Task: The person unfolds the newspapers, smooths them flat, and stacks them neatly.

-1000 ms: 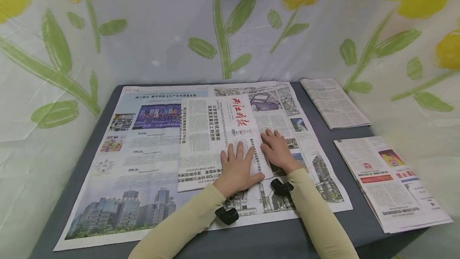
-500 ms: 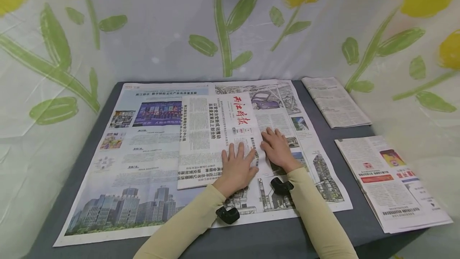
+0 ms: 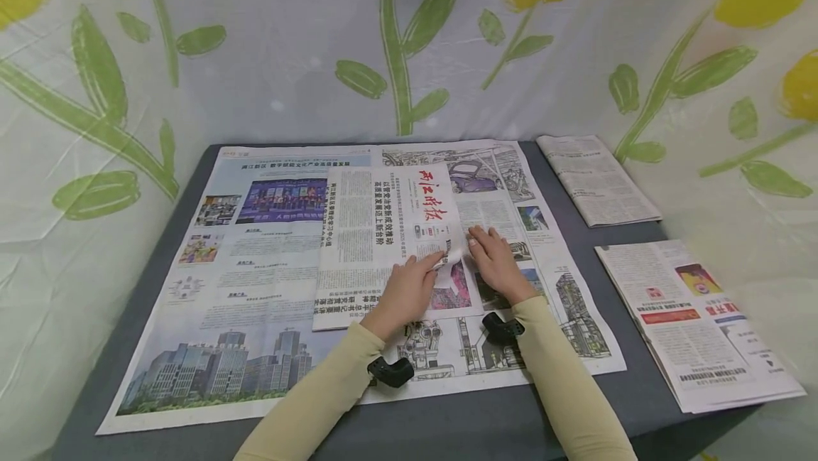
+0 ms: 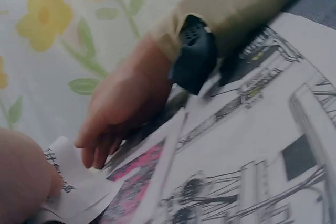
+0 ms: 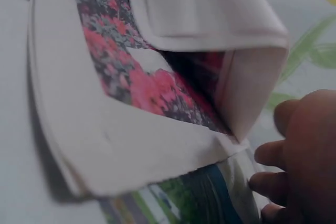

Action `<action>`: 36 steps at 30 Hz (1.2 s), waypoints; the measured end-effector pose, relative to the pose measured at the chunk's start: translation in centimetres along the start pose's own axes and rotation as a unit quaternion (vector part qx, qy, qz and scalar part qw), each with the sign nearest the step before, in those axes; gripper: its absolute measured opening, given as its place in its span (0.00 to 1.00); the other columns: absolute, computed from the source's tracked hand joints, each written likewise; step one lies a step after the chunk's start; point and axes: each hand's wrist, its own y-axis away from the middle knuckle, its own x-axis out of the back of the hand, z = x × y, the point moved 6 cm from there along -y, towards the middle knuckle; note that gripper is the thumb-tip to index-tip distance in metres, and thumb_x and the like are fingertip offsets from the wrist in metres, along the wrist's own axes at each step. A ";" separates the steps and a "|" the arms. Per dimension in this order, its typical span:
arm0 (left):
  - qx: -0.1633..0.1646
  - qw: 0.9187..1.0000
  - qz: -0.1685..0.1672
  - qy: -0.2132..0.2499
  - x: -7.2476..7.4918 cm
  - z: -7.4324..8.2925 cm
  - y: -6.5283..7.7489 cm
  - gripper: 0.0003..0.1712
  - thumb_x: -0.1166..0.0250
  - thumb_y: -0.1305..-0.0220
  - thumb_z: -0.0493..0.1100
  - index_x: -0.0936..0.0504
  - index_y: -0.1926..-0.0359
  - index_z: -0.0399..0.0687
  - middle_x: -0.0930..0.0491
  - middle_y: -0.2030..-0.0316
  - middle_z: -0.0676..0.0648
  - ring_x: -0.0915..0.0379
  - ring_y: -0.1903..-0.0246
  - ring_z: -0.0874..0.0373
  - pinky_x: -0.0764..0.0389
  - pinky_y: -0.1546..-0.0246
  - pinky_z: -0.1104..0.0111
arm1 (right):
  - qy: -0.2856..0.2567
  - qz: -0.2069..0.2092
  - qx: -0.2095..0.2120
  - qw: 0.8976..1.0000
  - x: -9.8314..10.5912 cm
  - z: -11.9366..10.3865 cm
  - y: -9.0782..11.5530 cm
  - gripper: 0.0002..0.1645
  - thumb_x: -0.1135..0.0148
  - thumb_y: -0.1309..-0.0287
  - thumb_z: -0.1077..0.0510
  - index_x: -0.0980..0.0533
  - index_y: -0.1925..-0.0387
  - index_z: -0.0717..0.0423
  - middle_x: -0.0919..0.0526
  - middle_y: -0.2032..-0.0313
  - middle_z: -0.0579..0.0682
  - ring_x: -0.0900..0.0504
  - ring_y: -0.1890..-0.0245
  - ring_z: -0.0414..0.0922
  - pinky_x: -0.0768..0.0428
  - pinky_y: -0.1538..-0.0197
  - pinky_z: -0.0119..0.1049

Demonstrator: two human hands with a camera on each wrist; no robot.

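A folded newspaper [image 3: 364,223] with a red title lies on a wide spread newspaper sheet [image 3: 255,319]. My left hand [image 3: 404,292] pinches its top page near the lower right corner, index finger stretched over the edge. That page [image 5: 210,19] stands curled up, baring a pink flower picture [image 5: 152,90] beneath. Only part of the left hand [image 4: 21,177] shows in the left wrist view, its thumb hidden. My right hand [image 3: 498,266] rests with loosely bent fingers on the spread sheet, right beside the folded newspaper's right edge.
Two more folded stacks lie on the dark cloth at the right: a newspaper [image 3: 597,180] at the back and a colour-printed newspaper stack [image 3: 696,326] nearer. A flower-printed curtain [image 3: 287,42] stands behind and along both sides of the table [image 3: 460,425].
My left hand, earlier spread flat on the folded newspaper, has drawn its fingers together and turned up the page corner, uncovering the flower picture. The right hand has barely moved.
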 end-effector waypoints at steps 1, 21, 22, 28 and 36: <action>-0.002 1.000 0.009 0.016 0.4 -0.1 0.0 0.25 0.49 0.23 0.38 0.27 0.28 0.47 0.13 0.61 0.36 0.16 0.65 0.40 0.17 0.58 0.51 | -0.001 -0.003 0.002 1.000 0.0 0.0 0.0 0.29 0.57 0.21 0.56 0.35 0.29 0.71 0.37 0.27 0.72 0.51 0.23 0.74 0.58 0.24 0.72; 0.064 0.858 0.265 0.435 15.2 -5.6 6.3 0.29 0.57 0.18 0.40 0.44 0.21 0.41 0.38 0.24 0.42 0.32 0.32 0.55 0.26 0.36 0.73 | 0.021 -0.143 0.087 0.986 -1.4 -2.1 0.5 0.39 0.34 0.36 0.54 0.34 0.26 0.55 0.41 0.22 0.61 0.60 0.20 0.69 0.66 0.25 0.73; 0.062 0.830 0.290 0.473 15.9 -6.4 6.9 0.29 0.57 0.18 0.40 0.44 0.21 0.42 0.36 0.25 0.43 0.30 0.35 0.57 0.23 0.40 0.74 | 0.023 -0.144 0.087 0.985 -1.4 -2.1 0.5 0.39 0.35 0.35 0.54 0.33 0.26 0.55 0.41 0.22 0.61 0.59 0.20 0.69 0.66 0.25 0.73; 0.039 0.680 0.404 0.611 19.1 -11.6 10.8 0.25 0.56 0.19 0.40 0.36 0.25 0.46 0.32 0.31 0.48 0.33 0.31 0.54 0.18 0.44 0.71 | 0.049 -0.142 0.080 0.985 -1.3 -1.8 0.5 0.38 0.36 0.33 0.50 0.33 0.26 0.55 0.41 0.22 0.60 0.57 0.20 0.70 0.63 0.26 0.76; 0.092 0.546 0.443 0.705 19.3 -17.9 14.8 0.23 0.56 0.19 0.38 0.33 0.28 0.54 0.33 0.30 0.51 0.42 0.24 0.57 0.31 0.28 0.63 | 0.055 -0.143 0.061 0.986 -0.7 -1.4 0.8 0.37 0.36 0.33 0.51 0.33 0.26 0.55 0.41 0.22 0.60 0.57 0.20 0.69 0.63 0.26 0.76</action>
